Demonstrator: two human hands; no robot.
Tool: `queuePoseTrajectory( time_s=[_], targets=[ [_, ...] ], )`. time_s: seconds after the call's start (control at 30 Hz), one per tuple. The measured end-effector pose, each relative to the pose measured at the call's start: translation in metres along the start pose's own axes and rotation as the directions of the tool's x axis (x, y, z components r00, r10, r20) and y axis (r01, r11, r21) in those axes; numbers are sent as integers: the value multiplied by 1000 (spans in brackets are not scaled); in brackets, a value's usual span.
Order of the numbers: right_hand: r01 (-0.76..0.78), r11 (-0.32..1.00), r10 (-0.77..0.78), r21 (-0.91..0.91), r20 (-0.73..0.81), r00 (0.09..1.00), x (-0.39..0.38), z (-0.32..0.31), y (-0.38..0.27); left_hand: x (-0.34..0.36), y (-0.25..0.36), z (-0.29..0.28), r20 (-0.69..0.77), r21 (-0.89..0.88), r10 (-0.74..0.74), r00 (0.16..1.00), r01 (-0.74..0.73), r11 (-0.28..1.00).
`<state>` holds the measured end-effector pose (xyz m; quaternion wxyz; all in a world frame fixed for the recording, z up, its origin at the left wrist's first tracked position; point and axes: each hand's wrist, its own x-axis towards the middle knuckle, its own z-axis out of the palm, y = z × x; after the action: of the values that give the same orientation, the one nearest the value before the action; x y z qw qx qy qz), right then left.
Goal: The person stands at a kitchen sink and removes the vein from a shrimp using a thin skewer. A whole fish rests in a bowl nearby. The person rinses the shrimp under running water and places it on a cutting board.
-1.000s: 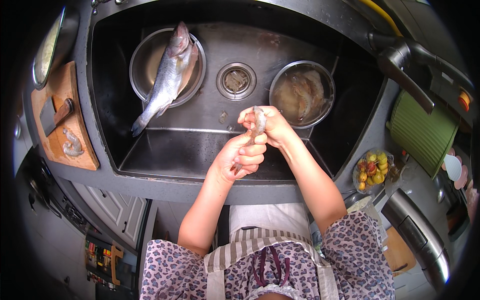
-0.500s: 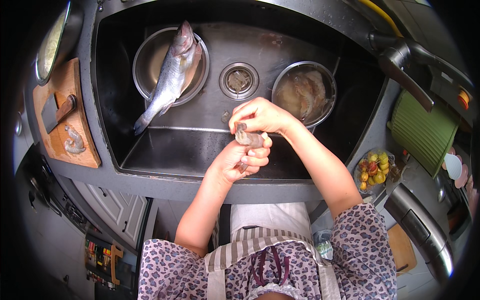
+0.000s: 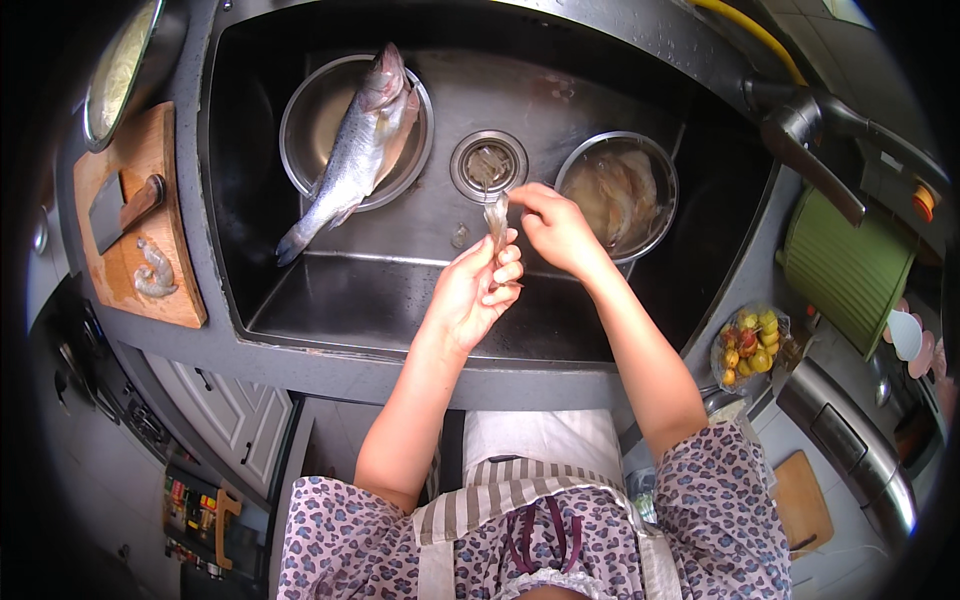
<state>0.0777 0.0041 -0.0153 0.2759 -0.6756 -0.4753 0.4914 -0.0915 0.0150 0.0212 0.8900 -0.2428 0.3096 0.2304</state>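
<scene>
Over the sink's near half, my left hand (image 3: 475,288) is closed round a grey, translucent shrimp (image 3: 497,222), whose upper end sticks up from the fingers. My right hand (image 3: 552,228) pinches at that upper end with thumb and forefinger; the exact contact is partly hidden. Just beyond, the drain strainer (image 3: 458,170) has shrimp scraps (image 3: 490,165) in it. To the right stands a steel bowl (image 3: 672,215) of cloudy water with several shrimp (image 3: 630,190). A whole silvery fish (image 3: 352,150) lies across another steel bowl (image 3: 290,140) on the left.
Left of the sink, a wooden board (image 3: 180,270) bears a cleaver (image 3: 122,215) and a peeled shrimp (image 3: 153,270). The faucet (image 3: 810,150) juts in at the far right. A bag of fruit (image 3: 750,345) and a green ribbed container (image 3: 845,265) stand on the right counter.
The shrimp has turned from lying across my left hand to pointing up and away. My right hand has moved slightly right and down, its fingers now at the shrimp's far end.
</scene>
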Motion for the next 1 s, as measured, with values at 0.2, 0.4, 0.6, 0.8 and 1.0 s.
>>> queuePoseTrajectory(
  time_s=[0.2,0.4,0.6,0.8,1.0],
  targets=[
    [-221,925,209,309,72,975,-26,-13,-34,-6,-8,17,-99,405,212,972,-155,901],
    [-214,911,225,352,10,974,-42,-18,-51,-19,-27,32,-49,909,365,930,-110,403],
    [-261,792,292,552,33,956,-63,-26,-94,-37,-49,43,411,838,540,734,-72,-541],
    [-278,718,305,638,71,950,-84,-33,-130,-74,-69,69,452,780,553,700,-9,-626],
    [-217,741,286,635,-6,958,-95,-26,-138,-88,-69,71,540,667,492,683,8,-745]
  ],
)
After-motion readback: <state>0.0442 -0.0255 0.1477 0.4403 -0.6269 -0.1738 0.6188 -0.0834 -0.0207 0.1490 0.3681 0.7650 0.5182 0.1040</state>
